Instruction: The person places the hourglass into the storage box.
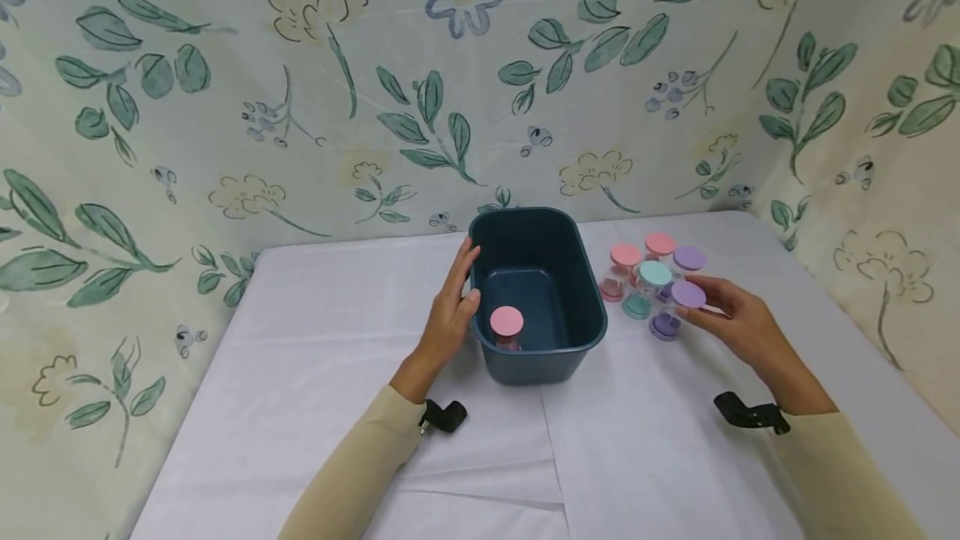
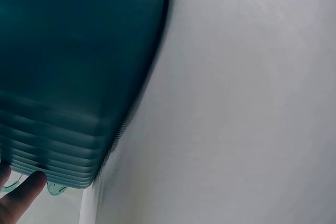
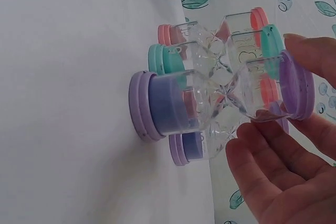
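My right hand (image 1: 738,315) pinches a purple-capped sand timer (image 3: 173,106) by its upper cap, thumb on one side and index finger on the other. The timer is upright, its lower cap close over the white tabletop. Crowded behind it are a teal-capped timer (image 1: 655,275), another purple-capped timer (image 1: 688,258) and two pink-capped timers (image 1: 625,255). On the left wall of a dark teal bin (image 1: 540,367) rests my left hand (image 1: 450,315), its fingers fairly straight along the outside. Inside the bin's near left corner stands a pink-capped timer (image 1: 507,322).
A white cloth (image 1: 337,340) with creases covers the table. Behind the table and along its right side hangs a floral fabric (image 1: 450,107). The bin stands between my hands, left of the timer cluster.
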`<state>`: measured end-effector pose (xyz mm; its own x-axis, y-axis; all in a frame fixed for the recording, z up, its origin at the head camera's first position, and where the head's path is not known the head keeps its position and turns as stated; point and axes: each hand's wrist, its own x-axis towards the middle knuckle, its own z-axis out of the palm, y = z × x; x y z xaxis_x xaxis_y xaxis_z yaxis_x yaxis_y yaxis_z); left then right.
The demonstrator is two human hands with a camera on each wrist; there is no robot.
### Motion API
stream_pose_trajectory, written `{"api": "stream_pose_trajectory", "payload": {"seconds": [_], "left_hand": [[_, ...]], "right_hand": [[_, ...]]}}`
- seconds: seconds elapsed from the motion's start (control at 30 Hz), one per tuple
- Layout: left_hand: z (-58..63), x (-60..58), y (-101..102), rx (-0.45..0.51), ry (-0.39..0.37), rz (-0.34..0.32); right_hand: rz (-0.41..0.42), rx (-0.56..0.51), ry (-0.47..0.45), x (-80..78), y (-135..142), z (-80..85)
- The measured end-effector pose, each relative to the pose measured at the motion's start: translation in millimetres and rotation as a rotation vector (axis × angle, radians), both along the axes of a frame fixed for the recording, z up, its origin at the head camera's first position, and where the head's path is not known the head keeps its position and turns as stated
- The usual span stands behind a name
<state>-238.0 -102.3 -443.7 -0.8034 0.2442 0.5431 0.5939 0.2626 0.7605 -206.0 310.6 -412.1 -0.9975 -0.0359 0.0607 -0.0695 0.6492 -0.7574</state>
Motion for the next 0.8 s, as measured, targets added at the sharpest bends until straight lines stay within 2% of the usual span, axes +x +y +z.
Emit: {"api": "stream_pose_trajectory", "payload": {"seconds": [0.1, 0.33, 0.8], "left_hand": [[5.9, 3.7, 0.5, 0.016, 0.006, -0.009], [32.1, 22.0, 2.8, 0.025, -0.008, -0.034], [33.8, 23.4, 2.0, 0.012, -0.011, -0.02]], "right_hand": [[-0.004, 0.008, -0.011, -0.6, 0.6, 1.0], [0.0, 0.03, -0.022, 1.5, -0.5, 3.5], [0.024, 0.054, -0.017, 1.3, -0.7, 5.2]]}}
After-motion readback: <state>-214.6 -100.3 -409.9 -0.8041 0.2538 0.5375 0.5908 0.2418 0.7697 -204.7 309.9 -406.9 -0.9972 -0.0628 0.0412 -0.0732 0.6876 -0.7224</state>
